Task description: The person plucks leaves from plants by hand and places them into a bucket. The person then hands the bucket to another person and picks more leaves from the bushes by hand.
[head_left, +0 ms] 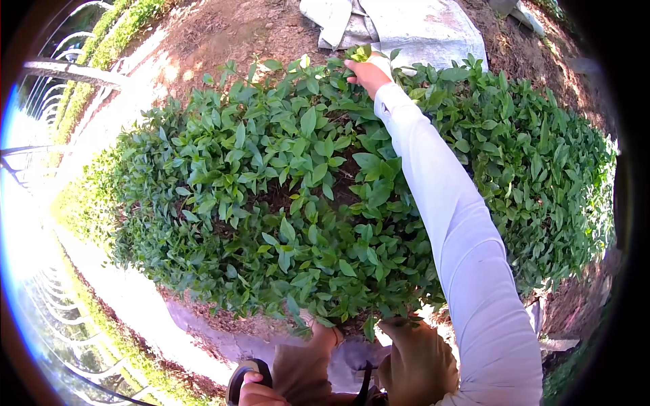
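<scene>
The right hand [367, 73], at the end of a long white sleeve [460, 223], is closed on pale green leaves [362, 52] at the far edge of the dense green leafy bush [271, 196]. The left hand [256, 391] sits low by the body, curled around a dark round object [245, 373]; beyond the bush lies a grey cloth sack [413, 27].

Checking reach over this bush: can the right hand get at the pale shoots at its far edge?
Probably yes: the right hand is already at the far edge of the bush, fingers among the pale shoots, nothing blocking.

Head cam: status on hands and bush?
Right hand shut on leaves at far edge of bush. Left hand low, near a dark strap. Grey sheet beyond.
</scene>
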`<state>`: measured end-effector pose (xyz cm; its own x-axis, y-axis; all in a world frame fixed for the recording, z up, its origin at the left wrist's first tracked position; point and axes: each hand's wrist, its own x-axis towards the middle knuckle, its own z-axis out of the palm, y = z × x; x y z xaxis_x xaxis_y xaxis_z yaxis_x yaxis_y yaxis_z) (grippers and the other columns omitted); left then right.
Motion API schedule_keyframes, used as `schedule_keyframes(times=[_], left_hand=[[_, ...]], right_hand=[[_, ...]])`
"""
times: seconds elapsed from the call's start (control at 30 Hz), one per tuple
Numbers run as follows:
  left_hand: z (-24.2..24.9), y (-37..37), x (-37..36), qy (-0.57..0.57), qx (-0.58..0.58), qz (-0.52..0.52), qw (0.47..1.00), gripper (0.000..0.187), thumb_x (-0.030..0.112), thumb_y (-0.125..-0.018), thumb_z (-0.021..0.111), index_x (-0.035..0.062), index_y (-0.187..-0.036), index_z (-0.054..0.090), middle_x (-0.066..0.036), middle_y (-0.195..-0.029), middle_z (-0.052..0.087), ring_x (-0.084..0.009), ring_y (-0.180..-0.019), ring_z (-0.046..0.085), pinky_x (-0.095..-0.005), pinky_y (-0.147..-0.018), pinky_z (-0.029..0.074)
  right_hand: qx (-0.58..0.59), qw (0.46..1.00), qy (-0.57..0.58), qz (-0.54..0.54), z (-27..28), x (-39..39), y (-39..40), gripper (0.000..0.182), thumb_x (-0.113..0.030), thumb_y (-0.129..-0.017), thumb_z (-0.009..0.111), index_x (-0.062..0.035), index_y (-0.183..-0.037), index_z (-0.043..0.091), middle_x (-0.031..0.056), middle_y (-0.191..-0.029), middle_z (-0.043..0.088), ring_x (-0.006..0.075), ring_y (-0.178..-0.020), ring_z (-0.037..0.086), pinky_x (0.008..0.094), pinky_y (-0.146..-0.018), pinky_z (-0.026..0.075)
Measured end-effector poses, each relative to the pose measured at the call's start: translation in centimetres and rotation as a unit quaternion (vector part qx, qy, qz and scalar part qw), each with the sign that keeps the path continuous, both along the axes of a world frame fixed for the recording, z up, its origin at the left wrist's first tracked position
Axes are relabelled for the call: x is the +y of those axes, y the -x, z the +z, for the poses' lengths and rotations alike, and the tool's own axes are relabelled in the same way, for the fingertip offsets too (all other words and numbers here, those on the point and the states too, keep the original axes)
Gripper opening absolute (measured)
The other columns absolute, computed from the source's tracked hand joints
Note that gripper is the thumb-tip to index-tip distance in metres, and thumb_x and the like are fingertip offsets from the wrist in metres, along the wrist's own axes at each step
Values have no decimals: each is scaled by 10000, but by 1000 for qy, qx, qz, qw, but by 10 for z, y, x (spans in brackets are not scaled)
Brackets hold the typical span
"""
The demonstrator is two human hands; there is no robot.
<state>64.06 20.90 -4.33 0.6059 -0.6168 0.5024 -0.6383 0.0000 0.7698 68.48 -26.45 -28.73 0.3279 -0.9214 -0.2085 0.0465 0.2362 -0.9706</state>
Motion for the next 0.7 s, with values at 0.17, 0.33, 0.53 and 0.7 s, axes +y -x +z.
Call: schedule_keyframes(times=[0.17,0.33,0.53,0.7], left_hand=[[4,0,3,0,11,7,1000,235,144,-865,499,88,-659,402,-17,-541,406,-158,-484,394,-299,-505,351],[4,4,4,-1,18,9,1000,235,142,-865,497,88,-657,402,-17,-541,406,-157,-484,394,-299,-506,351],[4,9,9,-2,19,13,1000,235,138,-865,495,88,-655,401,-16,-541,406,-157,-483,393,-298,-507,350],[7,9,10,-5,23,20,1000,236,136,-865,494,89,-654,401,-16,-540,406,-156,-483,392,-298,-508,350]], right_hand=[[164,982,74,53,15,9,-2,296,-129,-823,655,-20,-1085,568,61,-869,631,111,-642,581,237,-517,498],[22,999,-12,-27,20,31,9,299,-57,-849,611,7,-1114,489,83,-937,582,146,-692,597,257,-512,535],[-71,991,-68,-94,4,10,-7,201,12,-843,541,17,-1041,511,121,-899,592,203,-659,618,278,-480,535],[87,993,17,72,24,22,-2,234,-98,-831,635,12,-1020,552,79,-901,627,140,-686,625,241,-566,539]])
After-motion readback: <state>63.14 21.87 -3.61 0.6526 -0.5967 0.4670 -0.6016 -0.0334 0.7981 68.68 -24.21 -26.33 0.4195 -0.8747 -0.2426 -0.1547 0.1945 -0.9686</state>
